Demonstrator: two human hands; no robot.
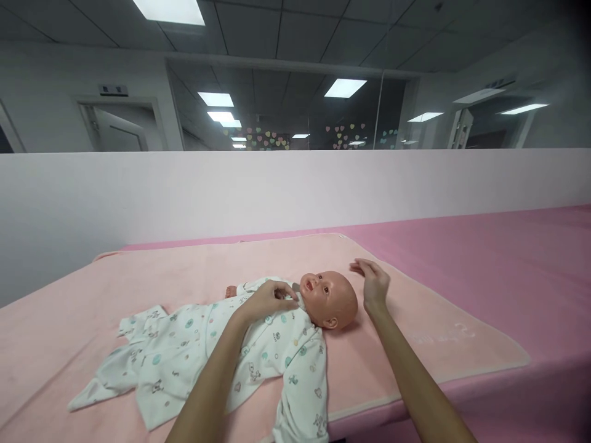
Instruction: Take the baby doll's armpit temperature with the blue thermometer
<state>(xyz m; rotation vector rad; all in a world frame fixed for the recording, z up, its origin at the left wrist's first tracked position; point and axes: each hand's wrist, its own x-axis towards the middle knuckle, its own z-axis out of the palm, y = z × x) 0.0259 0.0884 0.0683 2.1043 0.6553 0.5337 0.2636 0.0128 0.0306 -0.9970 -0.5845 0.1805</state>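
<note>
On pink blanket (415, 320), left hand (268, 300) pinching doll's collar (295, 299), right hand (373, 284) open beside doll's head (333, 299)

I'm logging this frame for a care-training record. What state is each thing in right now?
Doll: lying on its back, dressed, head to the right.
Outfit: on the doll, legs limp and rumpled.
Blanket: spread flat under the doll.
Left hand: fingers curled at the outfit's collar; grip unclear.
Right hand: open, beside the doll's head, holding nothing.
Ceiling lights: on.
</note>
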